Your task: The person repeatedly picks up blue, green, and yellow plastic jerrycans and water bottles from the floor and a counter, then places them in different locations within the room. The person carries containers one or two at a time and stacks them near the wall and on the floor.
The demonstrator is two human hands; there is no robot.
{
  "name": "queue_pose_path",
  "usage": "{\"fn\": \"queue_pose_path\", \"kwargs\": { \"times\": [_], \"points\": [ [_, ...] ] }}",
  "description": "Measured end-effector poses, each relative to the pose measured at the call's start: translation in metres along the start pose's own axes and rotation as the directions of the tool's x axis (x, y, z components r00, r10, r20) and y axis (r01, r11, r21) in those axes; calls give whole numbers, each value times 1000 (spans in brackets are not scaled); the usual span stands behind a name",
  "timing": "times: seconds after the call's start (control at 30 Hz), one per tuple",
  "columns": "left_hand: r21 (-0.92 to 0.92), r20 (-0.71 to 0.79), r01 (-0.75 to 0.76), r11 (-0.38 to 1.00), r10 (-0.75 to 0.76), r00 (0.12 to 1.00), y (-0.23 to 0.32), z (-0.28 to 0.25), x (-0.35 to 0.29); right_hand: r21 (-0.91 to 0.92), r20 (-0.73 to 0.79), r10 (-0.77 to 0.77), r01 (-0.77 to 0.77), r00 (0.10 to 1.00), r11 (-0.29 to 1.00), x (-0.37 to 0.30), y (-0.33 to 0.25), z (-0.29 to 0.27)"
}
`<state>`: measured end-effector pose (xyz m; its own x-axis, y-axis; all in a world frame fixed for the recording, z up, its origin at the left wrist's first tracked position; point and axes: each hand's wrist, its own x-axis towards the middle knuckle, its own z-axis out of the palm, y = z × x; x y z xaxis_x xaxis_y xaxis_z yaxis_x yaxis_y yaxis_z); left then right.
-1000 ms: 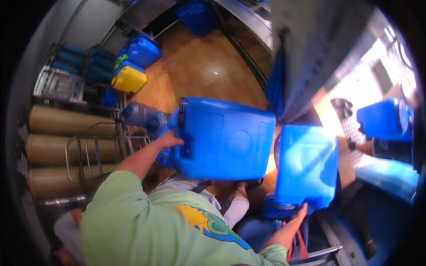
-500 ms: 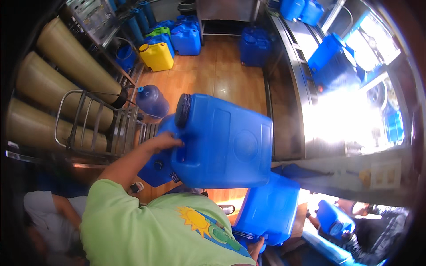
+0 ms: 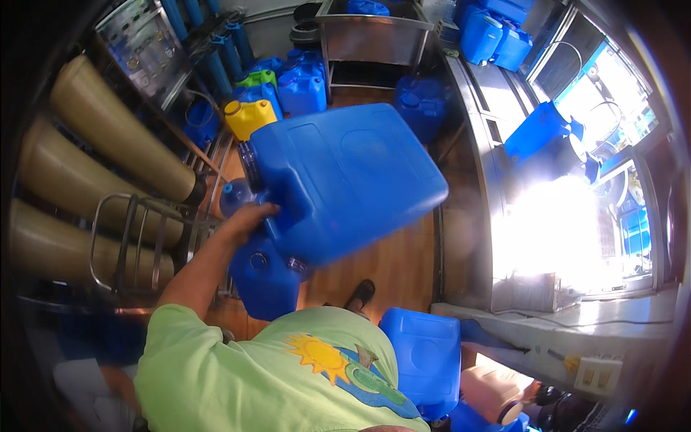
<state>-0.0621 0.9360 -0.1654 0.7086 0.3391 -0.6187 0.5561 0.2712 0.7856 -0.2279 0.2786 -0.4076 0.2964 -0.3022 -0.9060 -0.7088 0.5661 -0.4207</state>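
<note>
My left hand is closed around the handle of a large blue jerrycan, lifted in front of me. The jerrycan lies tilted, its dark ribbed cap toward the left and its flat base toward the right. Below it, near my left side, stands another blue jerrycan with a dark cap. A further blue jerrycan hangs or stands close to my right side; its handle end is cut off by my shirt and the lower edge. My right hand does not show.
A yellow jerrycan and several blue ones stand at the far left, by a steel sink. A round water bottle is partly hidden. Tall tan cylinders and a metal rack line the left; a counter runs right.
The jerrycan in my left hand has swung up and tilted, its base now higher at the right. The right-side jerrycan has dropped lower, and my right hand has gone out of sight.
</note>
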Motion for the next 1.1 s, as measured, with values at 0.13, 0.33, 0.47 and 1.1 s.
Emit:
{"fn": "queue_pose_path", "kwargs": {
  "times": [0.13,0.33,0.47,1.1],
  "points": [
    [11,-113,-22,1000,23,993,37,14,55,-23,38,-4,5,999,1000,28,-51,84],
    [-22,-205,64,998,-68,976,76,-5,109,-173,115,-5,25,993,985,59,-129,209],
    [-53,-226,-3,999,-9,974,93,-44,150,-247,180,-9,54,984,967,67,-166,314],
    [-384,-667,-67,921,-227,710,87,-215,267,-814,542,-154,562,826,146,35,-287,940]
  ]
}}
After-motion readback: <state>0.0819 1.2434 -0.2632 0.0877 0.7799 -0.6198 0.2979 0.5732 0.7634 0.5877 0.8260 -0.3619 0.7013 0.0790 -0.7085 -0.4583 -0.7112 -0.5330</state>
